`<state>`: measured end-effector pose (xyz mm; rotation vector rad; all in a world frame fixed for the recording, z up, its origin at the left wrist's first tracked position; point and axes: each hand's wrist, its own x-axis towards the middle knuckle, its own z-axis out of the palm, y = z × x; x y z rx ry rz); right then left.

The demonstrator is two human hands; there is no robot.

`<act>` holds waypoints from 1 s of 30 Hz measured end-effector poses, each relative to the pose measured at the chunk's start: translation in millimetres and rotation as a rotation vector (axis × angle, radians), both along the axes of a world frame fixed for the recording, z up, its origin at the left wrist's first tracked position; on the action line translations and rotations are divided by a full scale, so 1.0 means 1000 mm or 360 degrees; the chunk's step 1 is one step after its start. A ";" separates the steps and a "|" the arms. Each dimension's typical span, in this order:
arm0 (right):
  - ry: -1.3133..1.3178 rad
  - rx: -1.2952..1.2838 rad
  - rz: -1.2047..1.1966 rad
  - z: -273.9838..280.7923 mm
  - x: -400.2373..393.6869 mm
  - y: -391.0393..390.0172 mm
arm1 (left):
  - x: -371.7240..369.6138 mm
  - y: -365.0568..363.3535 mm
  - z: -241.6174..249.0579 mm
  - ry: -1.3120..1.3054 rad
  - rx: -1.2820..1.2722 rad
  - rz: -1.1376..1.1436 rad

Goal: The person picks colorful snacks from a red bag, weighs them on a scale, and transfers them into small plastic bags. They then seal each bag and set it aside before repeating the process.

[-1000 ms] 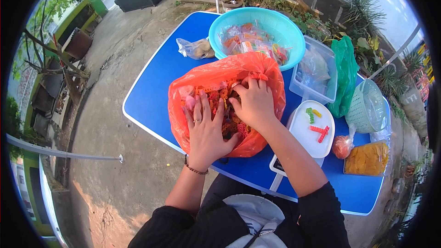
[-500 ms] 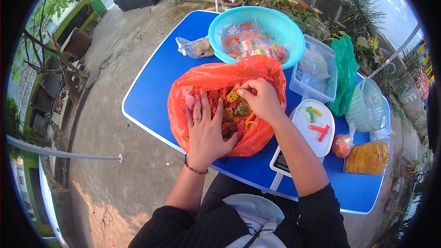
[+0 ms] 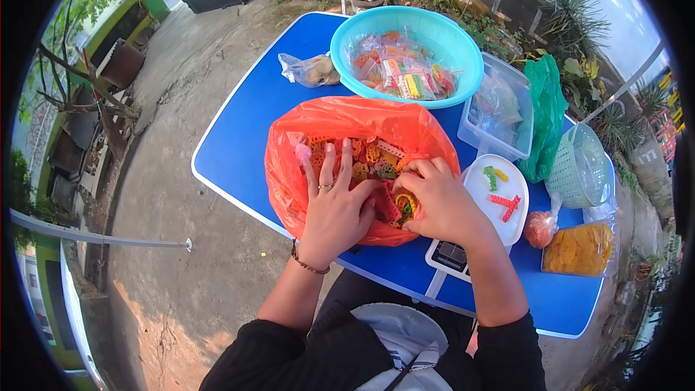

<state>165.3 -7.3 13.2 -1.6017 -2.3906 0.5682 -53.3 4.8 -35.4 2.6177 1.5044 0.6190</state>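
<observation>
An orange-red plastic bag [image 3: 289, 163] stands with its mouth wide on the blue table, filled with small colourful dried cracker pieces [image 3: 373, 153] in ring and ridged strip shapes. My left hand [image 3: 337, 199] lies over the left and middle of the pieces, fingers spread. At the bag's right side my right hand [image 3: 445, 203] reaches in, with thumb and forefinger apart around yellow and green rings [image 3: 405, 206]. Its other fingertips are hidden. Beside the bag, a kitchen scale [image 3: 452, 257] carries a white tray [image 3: 496, 228] with a red piece [image 3: 507, 207] and green and yellow pieces [image 3: 494, 177] on it.
A turquoise basin [image 3: 463, 83] of packed sachets stands behind the bag, near a knotted clear bag [image 3: 311, 71]. To the right are a clear tub [image 3: 496, 146], green plastic bag [image 3: 544, 116], pale green basket [image 3: 579, 166], small reddish bag [image 3: 539, 230] and orange-yellow pack [image 3: 578, 248].
My right hand has come down and right from the bag's upper middle, its pinch now spread. My left hand has shifted slightly right, and the bag's back rim sits lower.
</observation>
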 end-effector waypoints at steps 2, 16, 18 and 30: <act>-0.0015 -0.0058 -0.0025 0.002 0.003 -0.005 | 0.002 0.000 0.000 -0.0044 -0.0015 0.0052; -0.0197 0.0321 -0.0144 -0.013 -0.003 0.001 | -0.003 -0.001 0.000 -0.0009 -0.0052 0.0273; -0.0109 0.0346 -0.0093 -0.017 -0.004 0.002 | -0.004 0.001 -0.002 0.0020 -0.0019 0.0206; -0.0202 0.0506 -0.0183 -0.036 -0.026 0.021 | 0.001 0.003 -0.004 -0.0029 0.0027 0.0151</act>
